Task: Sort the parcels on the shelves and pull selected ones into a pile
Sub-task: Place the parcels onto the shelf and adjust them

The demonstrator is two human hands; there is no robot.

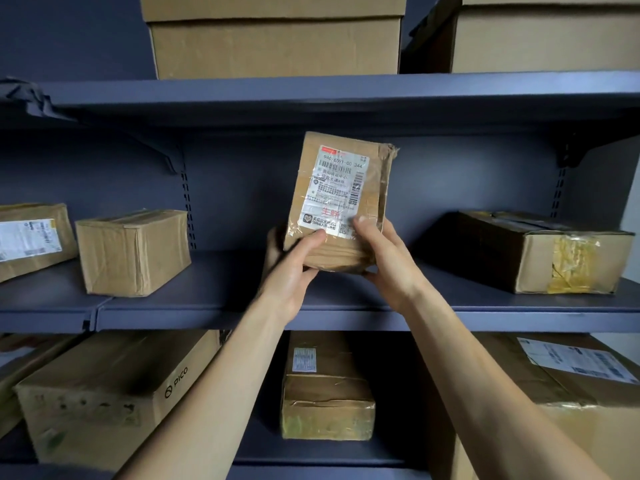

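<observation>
both hands gripped a small cardboard parcel (341,202) upright, label facing out, above the middle shelf (242,306) — left hand (294,268) curled round its lower left edge, right hand (384,258) pinching its lower right.

The white shipping label (337,188) on the upright parcel (341,252) in the middle is showing "940 E591-00 344" by its barcode and, lower down, the red characters "生鲜" — its smaller print is blurring past reading. Below, at the near left, a large box (86,403) is displaying the brand "PICO" along its side.
</observation>
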